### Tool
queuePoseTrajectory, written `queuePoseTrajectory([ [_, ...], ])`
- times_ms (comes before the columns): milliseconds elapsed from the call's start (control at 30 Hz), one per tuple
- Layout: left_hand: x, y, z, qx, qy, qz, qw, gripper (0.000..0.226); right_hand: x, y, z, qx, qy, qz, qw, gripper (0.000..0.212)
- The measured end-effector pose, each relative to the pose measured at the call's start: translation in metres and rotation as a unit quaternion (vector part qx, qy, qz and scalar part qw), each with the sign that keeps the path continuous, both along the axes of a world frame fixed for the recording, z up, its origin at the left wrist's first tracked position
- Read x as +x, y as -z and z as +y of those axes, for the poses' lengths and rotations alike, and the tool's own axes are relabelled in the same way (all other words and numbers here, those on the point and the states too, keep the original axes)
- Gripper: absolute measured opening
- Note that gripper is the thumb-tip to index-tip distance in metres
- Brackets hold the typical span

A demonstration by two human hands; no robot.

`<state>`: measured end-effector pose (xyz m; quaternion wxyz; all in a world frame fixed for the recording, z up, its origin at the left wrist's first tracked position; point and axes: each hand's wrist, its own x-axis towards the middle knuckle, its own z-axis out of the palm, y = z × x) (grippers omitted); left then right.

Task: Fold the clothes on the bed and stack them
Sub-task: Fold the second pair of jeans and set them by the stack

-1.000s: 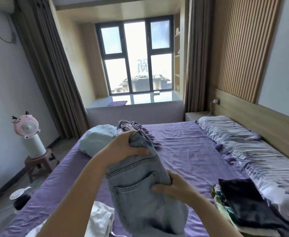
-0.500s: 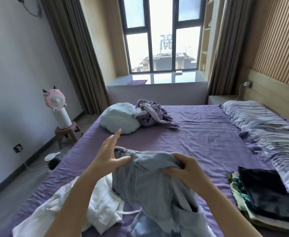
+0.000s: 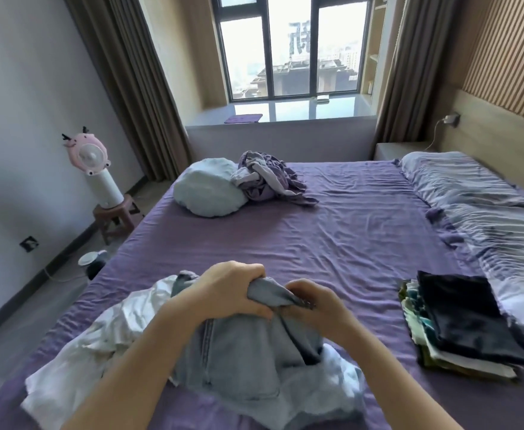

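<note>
Fingers of my left hand [image 3: 234,288] and right hand [image 3: 312,301] curl tight, bunching the pale blue denim jeans [image 3: 248,361]. They lie on the purple-sheeted bed [image 3: 332,243], beside a crumpled white garment [image 3: 99,342].

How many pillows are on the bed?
3: two patterned pillows along the headboard on the right, the far one and the near one, and a pale blue pillow at the far left beside crumpled purple clothes. None seems hidden.

Both bare forearms reach forward from the bottom of the view and meet low in the middle. The left hand [image 3: 229,288] is knuckles up, its fingers curled tight round a bunched fold of the pale denim jeans [image 3: 245,361]. The right hand [image 3: 312,301] sits just beside it, fingers curled into the same fold.
</note>
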<state>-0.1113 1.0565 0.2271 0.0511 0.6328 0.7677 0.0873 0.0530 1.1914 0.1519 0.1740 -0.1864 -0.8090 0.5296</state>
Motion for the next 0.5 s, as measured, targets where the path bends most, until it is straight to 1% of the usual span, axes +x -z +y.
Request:
queuePoseTrajectory([
  [67, -0.002, -0.010, -0.005, -0.013, 0.001, 0.091, 0.996, 0.054, 0.003, 0.023, 0.005, -0.044, 0.012, -0.009, 0.999, 0.029],
  [133, -0.008, -0.022, -0.013, -0.019, -0.002, 0.141, 0.990, 0.054, 0.003, 0.040, 0.007, -0.060, 0.029, -0.011, 0.998, 0.030],
  [233, -0.016, -0.041, -0.029, -0.017, -0.025, 0.170, 0.985, 0.055, -0.008, 0.050, 0.001, -0.082, 0.087, -0.001, 0.993, 0.027],
  [300, -0.019, -0.054, -0.038, -0.018, -0.055, 0.179, 0.982, 0.054, -0.018, 0.053, -0.007, -0.101, 0.137, 0.000, 0.985, 0.029],
  [333, -0.020, -0.059, -0.041, -0.020, -0.067, 0.188, 0.980, 0.055, -0.023, 0.053, -0.012, -0.096, 0.141, 0.000, 0.985, 0.027],
  [400, -0.022, -0.067, -0.049, -0.024, -0.082, 0.209, 0.974, 0.056, -0.034, 0.052, -0.020, -0.078, 0.112, 0.005, 0.991, 0.021],
  [500, -0.024, -0.073, -0.061, -0.019, -0.094, 0.233, 0.968, 0.056, -0.048, 0.041, -0.031, -0.029, 0.076, 0.025, 0.996, 0.024],
])
